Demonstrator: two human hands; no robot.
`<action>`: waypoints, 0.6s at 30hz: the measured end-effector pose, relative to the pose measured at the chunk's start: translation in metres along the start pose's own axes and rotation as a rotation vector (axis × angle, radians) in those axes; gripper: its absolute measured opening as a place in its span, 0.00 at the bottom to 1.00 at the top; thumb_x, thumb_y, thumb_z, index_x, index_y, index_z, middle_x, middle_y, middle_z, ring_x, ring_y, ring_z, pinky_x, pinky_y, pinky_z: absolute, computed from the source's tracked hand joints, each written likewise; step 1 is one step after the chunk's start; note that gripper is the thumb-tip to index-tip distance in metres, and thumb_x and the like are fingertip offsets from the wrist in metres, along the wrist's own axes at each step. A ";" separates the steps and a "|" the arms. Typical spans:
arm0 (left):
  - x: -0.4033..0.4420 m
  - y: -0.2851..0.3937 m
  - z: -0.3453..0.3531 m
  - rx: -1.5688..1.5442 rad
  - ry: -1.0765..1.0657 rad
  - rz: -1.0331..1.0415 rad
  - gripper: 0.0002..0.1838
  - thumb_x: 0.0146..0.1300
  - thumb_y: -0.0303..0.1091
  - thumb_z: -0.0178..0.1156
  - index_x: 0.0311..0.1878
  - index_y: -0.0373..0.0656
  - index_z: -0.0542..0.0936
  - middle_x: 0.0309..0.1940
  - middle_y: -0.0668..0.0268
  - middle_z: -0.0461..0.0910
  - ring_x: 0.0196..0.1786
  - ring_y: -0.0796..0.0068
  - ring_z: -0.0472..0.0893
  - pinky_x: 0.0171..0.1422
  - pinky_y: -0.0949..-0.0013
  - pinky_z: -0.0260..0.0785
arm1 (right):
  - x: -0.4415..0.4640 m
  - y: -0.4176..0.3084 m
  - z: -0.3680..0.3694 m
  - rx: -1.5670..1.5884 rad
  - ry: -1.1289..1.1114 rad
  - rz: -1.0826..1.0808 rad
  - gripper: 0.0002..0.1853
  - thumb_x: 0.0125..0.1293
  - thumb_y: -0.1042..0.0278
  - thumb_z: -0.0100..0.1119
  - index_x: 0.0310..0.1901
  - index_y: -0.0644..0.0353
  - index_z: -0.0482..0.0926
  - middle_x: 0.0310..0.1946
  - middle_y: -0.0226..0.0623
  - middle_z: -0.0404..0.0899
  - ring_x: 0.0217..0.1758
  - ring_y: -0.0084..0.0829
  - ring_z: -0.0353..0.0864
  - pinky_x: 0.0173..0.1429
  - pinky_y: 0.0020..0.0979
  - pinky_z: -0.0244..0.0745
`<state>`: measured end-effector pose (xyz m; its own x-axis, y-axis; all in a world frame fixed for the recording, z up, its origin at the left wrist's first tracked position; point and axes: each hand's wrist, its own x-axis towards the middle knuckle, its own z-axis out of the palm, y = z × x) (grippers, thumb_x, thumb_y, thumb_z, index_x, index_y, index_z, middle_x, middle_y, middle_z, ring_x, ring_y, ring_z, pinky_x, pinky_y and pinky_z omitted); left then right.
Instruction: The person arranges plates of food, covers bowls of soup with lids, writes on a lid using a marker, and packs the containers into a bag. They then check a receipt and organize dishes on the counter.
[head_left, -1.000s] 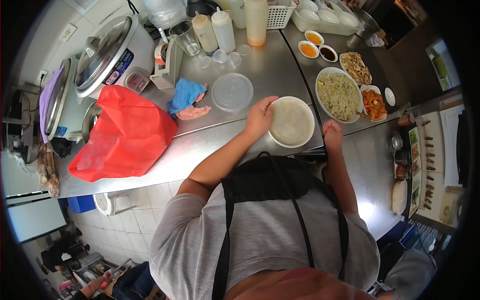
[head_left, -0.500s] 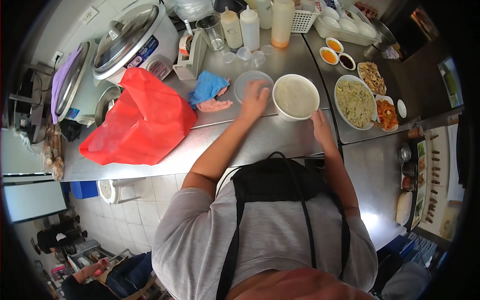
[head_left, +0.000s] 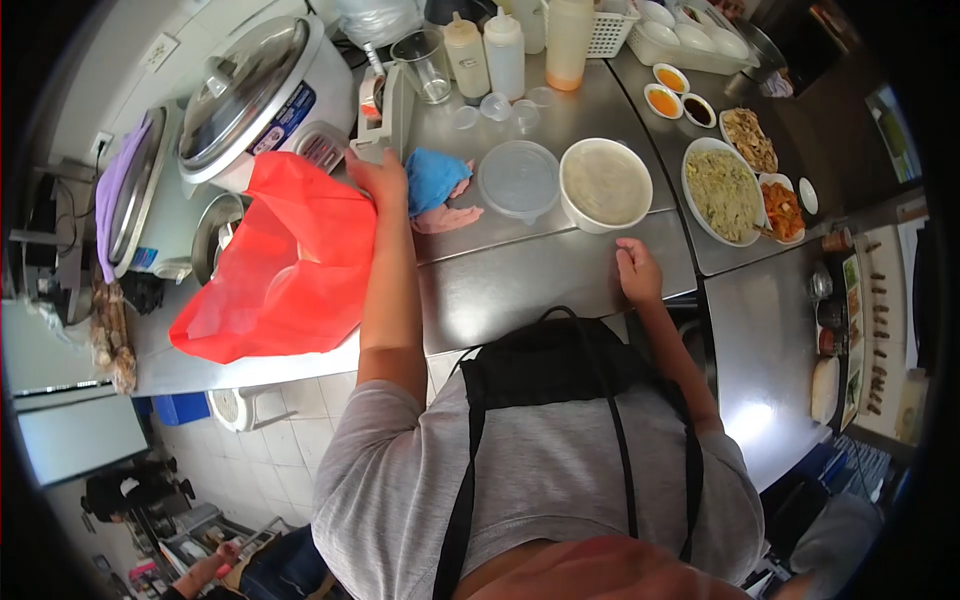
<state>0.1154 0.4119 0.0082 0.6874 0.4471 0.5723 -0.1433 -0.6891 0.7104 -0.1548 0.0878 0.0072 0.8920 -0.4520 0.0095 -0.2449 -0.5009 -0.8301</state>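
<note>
My left hand [head_left: 378, 182] is between the top of the red bag [head_left: 290, 265] and the base of the grey tape dispenser [head_left: 383, 115], its fingers apart and nothing seen in them. Whether it touches either is hard to tell. Loosely curled, my right hand [head_left: 638, 270] hovers over the steel edge just below the white paper bowl [head_left: 606, 187]. The bowl looks covered by a clear lid. To its left lies another clear round lid [head_left: 519, 180]. Blue and pink cloths [head_left: 438, 182] sit beside my left hand.
A rice cooker [head_left: 262, 105] stands behind the bag. Squeeze bottles [head_left: 505, 55] and small clear cups [head_left: 495, 107] are at the back. On the right are fried rice [head_left: 720, 195], kimchi [head_left: 783, 208] and sauce dishes [head_left: 664, 101]. Another person's hand [head_left: 215, 562] shows lower left.
My left hand has moved left from the loose lid to beside the red bag and tape dispenser. My right hand has come away from the bowl's side, its fingers now curled.
</note>
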 end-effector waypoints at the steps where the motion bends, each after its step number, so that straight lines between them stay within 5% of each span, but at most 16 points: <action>1: 0.003 -0.011 0.011 0.043 0.055 -0.026 0.36 0.46 0.31 0.59 0.57 0.27 0.55 0.52 0.45 0.62 0.53 0.55 0.66 0.59 0.64 0.55 | -0.001 0.000 0.002 0.004 0.016 -0.035 0.10 0.57 0.62 0.50 0.30 0.60 0.75 0.21 0.40 0.74 0.26 0.35 0.75 0.33 0.31 0.68; 5: 0.017 0.016 0.010 -0.548 -0.056 -0.457 0.36 0.42 0.28 0.61 0.54 0.29 0.56 0.46 0.49 0.65 0.47 0.59 0.70 0.53 0.67 0.62 | -0.005 0.020 0.001 0.016 -0.024 -0.055 0.12 0.56 0.62 0.52 0.24 0.62 0.72 0.15 0.35 0.70 0.19 0.27 0.69 0.26 0.29 0.65; 9: 0.010 -0.002 0.026 -0.439 -0.158 -0.355 0.33 0.35 0.32 0.69 0.42 0.33 0.61 0.40 0.54 0.66 0.41 0.62 0.70 0.48 0.66 0.63 | -0.007 -0.005 -0.011 0.268 -0.119 0.187 0.16 0.56 0.61 0.53 0.17 0.61 0.69 0.10 0.27 0.65 0.15 0.17 0.61 0.20 0.23 0.59; 15: 0.001 -0.002 0.022 -0.257 -0.249 -0.176 0.28 0.37 0.40 0.69 0.37 0.35 0.66 0.35 0.55 0.68 0.41 0.60 0.67 0.47 0.63 0.60 | 0.006 -0.092 -0.012 0.417 -0.171 0.081 0.09 0.58 0.65 0.51 0.26 0.61 0.72 0.17 0.24 0.69 0.18 0.13 0.64 0.21 0.18 0.59; 18: 0.003 -0.010 0.022 -0.300 -0.331 -0.193 0.23 0.40 0.39 0.67 0.35 0.37 0.67 0.33 0.55 0.68 0.39 0.61 0.67 0.44 0.63 0.60 | 0.036 -0.101 -0.007 0.369 -0.028 -0.195 0.07 0.57 0.68 0.51 0.35 0.62 0.73 0.24 0.30 0.74 0.23 0.21 0.71 0.28 0.21 0.66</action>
<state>0.1344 0.4069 -0.0062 0.9043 0.3118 0.2917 -0.1560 -0.3946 0.9055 -0.1007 0.1165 0.0955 0.9196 -0.3518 0.1747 0.0771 -0.2745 -0.9585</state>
